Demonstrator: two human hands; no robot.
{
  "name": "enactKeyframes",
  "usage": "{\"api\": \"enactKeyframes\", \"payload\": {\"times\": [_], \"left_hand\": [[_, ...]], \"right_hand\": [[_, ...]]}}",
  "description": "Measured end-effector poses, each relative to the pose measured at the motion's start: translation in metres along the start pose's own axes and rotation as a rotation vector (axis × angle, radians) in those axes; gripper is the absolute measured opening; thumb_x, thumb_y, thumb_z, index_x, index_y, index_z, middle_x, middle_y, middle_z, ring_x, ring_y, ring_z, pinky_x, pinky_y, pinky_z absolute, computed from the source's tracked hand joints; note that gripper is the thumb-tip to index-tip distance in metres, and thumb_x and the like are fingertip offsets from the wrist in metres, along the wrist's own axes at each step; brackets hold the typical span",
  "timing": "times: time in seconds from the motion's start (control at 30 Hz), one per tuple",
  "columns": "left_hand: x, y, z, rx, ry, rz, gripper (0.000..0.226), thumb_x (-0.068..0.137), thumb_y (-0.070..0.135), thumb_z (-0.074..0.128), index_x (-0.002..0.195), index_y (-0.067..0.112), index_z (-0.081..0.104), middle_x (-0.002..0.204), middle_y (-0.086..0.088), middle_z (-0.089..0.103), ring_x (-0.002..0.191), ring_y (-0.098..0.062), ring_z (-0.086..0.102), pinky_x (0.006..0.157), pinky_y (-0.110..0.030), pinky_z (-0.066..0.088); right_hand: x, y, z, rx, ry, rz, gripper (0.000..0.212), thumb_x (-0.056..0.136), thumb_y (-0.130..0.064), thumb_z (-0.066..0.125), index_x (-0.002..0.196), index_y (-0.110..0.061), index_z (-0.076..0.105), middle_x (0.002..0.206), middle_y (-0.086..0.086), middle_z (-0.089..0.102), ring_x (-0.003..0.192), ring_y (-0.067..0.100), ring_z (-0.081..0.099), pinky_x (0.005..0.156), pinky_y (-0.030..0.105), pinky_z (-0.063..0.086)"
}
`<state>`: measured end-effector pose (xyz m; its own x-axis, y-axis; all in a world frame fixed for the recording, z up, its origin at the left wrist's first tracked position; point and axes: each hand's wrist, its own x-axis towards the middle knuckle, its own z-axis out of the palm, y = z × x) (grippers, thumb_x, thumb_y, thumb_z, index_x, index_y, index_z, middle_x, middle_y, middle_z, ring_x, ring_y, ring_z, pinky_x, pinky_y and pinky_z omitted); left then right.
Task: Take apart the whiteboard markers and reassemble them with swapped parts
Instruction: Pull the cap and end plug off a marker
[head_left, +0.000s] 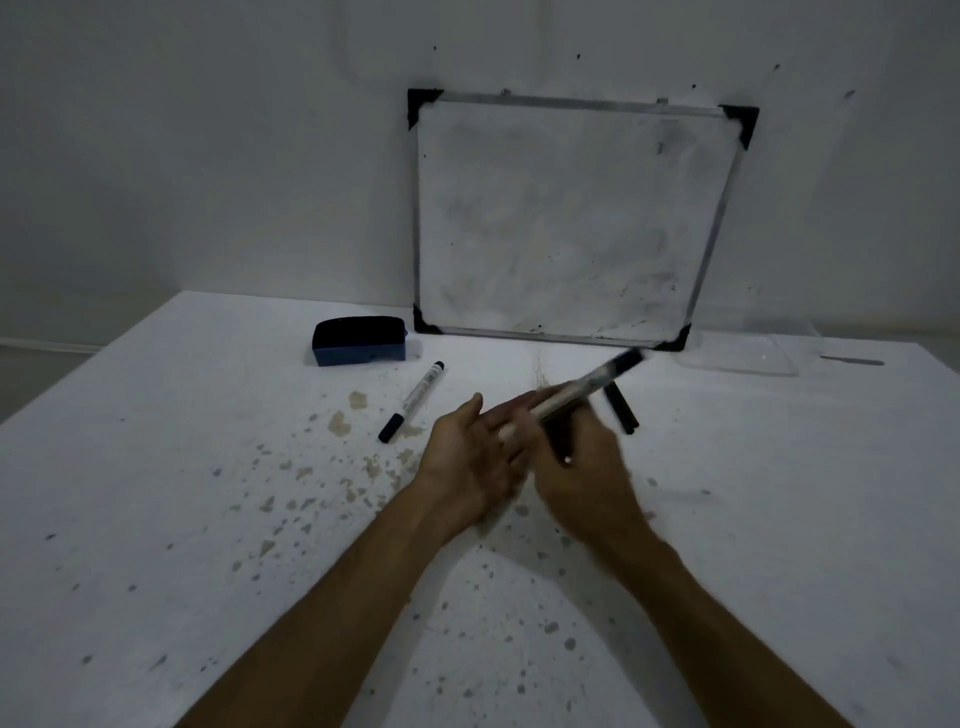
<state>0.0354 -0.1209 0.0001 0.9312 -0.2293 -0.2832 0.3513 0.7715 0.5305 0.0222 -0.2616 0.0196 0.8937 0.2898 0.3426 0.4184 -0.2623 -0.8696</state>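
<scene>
A white marker barrel (582, 387) with a black end points up and to the right, blurred by motion. My right hand (582, 467) grips it, and a black piece (561, 441) also sits in that hand. My left hand (472, 457) touches the barrel's near end with fingers spread. A capped white marker (413, 402) lies on the table to the left. Two black marker pieces (621, 408) lie just behind my right hand.
A small whiteboard (566, 218) leans on the wall at the back. A blue eraser (358, 340) rests left of it. A clear plastic tray (743, 356) sits at the back right. The white table (156, 519) is speckled with chipped paint.
</scene>
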Motion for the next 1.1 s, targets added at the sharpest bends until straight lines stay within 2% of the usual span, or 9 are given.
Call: {"api": "enactKeyframes", "payload": {"times": [0.07,0.17,0.27,0.4,0.5,0.67,0.8,1.0,1.1], "left_hand": [[-0.001,0.002,-0.001,-0.026,-0.034,-0.033,0.063,0.108,0.042,0.028,0.136,-0.003,0.062,0.14,-0.02,0.062,0.134,-0.031,0.057,0.118,-0.042,0.039],[-0.005,0.004,0.003,-0.036,-0.014,-0.015,0.061,0.108,0.039,0.03,0.128,-0.003,0.069,0.129,-0.023,0.069,0.111,-0.034,0.071,0.098,-0.041,0.056],[-0.005,0.004,0.003,-0.002,0.0,0.009,0.06,0.108,0.037,0.03,0.121,-0.005,0.071,0.128,-0.022,0.07,0.113,-0.034,0.07,0.113,-0.044,0.045],[-0.007,0.005,0.005,0.04,-0.001,-0.014,0.054,0.106,0.036,0.036,0.132,-0.001,0.066,0.134,-0.023,0.067,0.123,-0.033,0.065,0.108,-0.042,0.048],[-0.008,0.004,0.006,0.122,0.028,0.009,0.052,0.106,0.036,0.039,0.129,0.0,0.069,0.129,-0.02,0.071,0.119,-0.032,0.067,0.1,-0.039,0.054],[-0.009,0.001,0.008,0.25,-0.033,0.038,0.047,0.107,0.028,0.044,0.137,-0.003,0.06,0.14,-0.02,0.063,0.135,-0.033,0.056,0.12,-0.044,0.038],[-0.01,0.001,0.007,0.399,-0.086,0.103,0.039,0.106,0.019,0.05,0.14,0.001,0.059,0.141,-0.016,0.064,0.133,-0.027,0.06,0.115,-0.041,0.043],[-0.016,0.006,0.004,0.631,-0.054,0.181,0.027,0.104,0.012,0.055,0.126,0.007,0.07,0.108,-0.014,0.077,0.1,-0.025,0.076,0.09,-0.033,0.061],[-0.019,0.022,-0.004,0.628,-0.062,0.192,0.026,0.101,0.008,0.058,0.121,0.007,0.075,0.097,-0.012,0.075,0.087,-0.022,0.074,0.086,-0.032,0.061]], "right_hand": [[-0.007,0.007,0.014,-0.277,-0.119,-0.03,0.019,0.1,-0.044,0.058,0.1,-0.025,0.057,0.082,-0.009,0.068,0.071,0.007,0.067,0.067,0.026,0.059],[-0.004,0.008,0.016,-0.151,0.044,-0.049,0.016,0.1,-0.035,0.062,0.101,-0.019,0.063,0.082,-0.008,0.069,0.069,0.007,0.066,0.06,0.016,0.052],[-0.004,0.011,0.013,-0.117,0.154,-0.107,0.017,0.1,-0.032,0.062,0.106,-0.017,0.065,0.085,-0.008,0.069,0.074,0.005,0.068,0.064,0.017,0.055],[-0.004,0.016,0.02,-0.265,-0.019,-0.073,0.025,0.098,-0.042,0.061,0.106,-0.019,0.066,0.09,-0.006,0.071,0.081,0.007,0.069,0.072,0.026,0.06],[0.002,0.018,0.015,-0.102,0.133,-0.011,0.02,0.098,-0.036,0.065,0.105,-0.017,0.069,0.092,-0.007,0.075,0.083,0.006,0.072,0.069,0.023,0.06],[0.009,0.02,0.001,0.16,0.301,0.122,0.008,0.098,-0.031,0.066,0.104,-0.027,0.063,0.096,-0.011,0.073,0.09,-0.004,0.07,0.075,0.014,0.055],[0.018,0.03,-0.011,0.183,0.331,0.206,0.022,0.095,-0.04,0.067,0.105,-0.021,0.065,0.093,-0.004,0.072,0.078,0.006,0.067,0.073,0.025,0.052],[0.03,0.032,-0.034,0.328,0.293,0.319,0.03,0.107,-0.039,0.047,0.101,-0.013,0.062,0.092,0.002,0.067,0.088,0.014,0.065,0.081,0.033,0.053],[0.033,0.029,-0.049,0.278,0.22,0.295,0.026,0.108,-0.037,0.043,0.103,-0.019,0.062,0.092,0.002,0.065,0.091,0.018,0.067,0.084,0.035,0.055]]}}
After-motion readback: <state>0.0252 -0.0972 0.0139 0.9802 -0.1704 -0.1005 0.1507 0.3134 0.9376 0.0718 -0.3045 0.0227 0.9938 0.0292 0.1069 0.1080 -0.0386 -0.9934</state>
